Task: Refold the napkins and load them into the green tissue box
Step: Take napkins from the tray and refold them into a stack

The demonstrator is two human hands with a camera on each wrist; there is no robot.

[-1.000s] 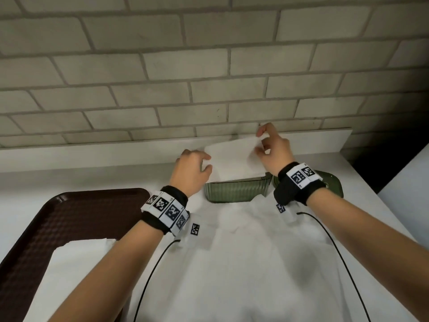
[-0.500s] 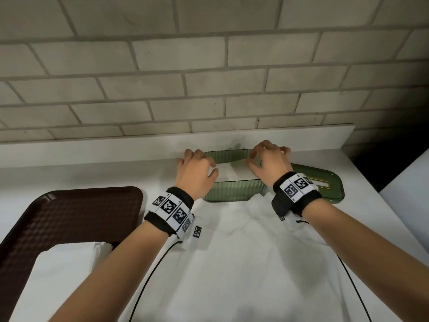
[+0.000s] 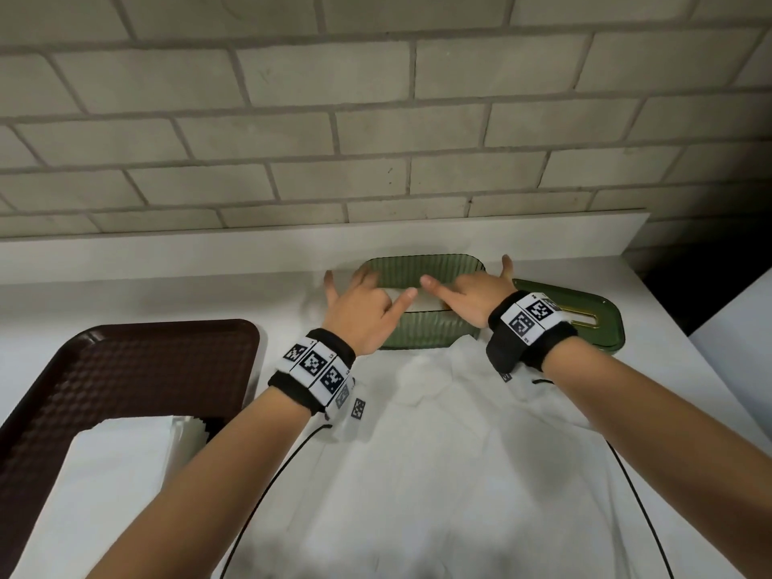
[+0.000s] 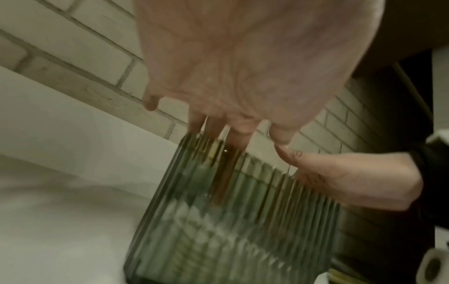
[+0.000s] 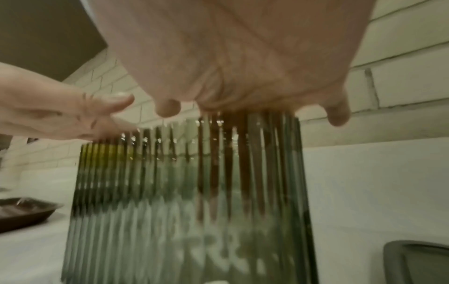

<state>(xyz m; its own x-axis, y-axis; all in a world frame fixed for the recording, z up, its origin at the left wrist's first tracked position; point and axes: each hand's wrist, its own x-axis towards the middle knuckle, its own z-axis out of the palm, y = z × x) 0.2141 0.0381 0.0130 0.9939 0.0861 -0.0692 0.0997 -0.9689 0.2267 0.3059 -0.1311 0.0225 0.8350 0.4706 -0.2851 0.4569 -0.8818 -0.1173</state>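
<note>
Napkins [image 3: 420, 297] lie white inside the green tissue box [image 3: 422, 333], which stands open-topped on the white counter [image 3: 146, 298] against its raised back ledge. Over the box, the left hand [image 3: 362, 313] and right hand [image 3: 470, 295] both reach in with middle fingers [image 4: 239, 134] dipped past the rim, thumbs and little fingers splayed wide, gripping nothing. Just right of the box lies its green lid [image 3: 585, 323]. Before the box spreads a white cloth [image 3: 459, 474]. Left of the box sits a brown tray [image 3: 104, 390] bearing a white napkin stack [image 3: 121, 461].
</note>
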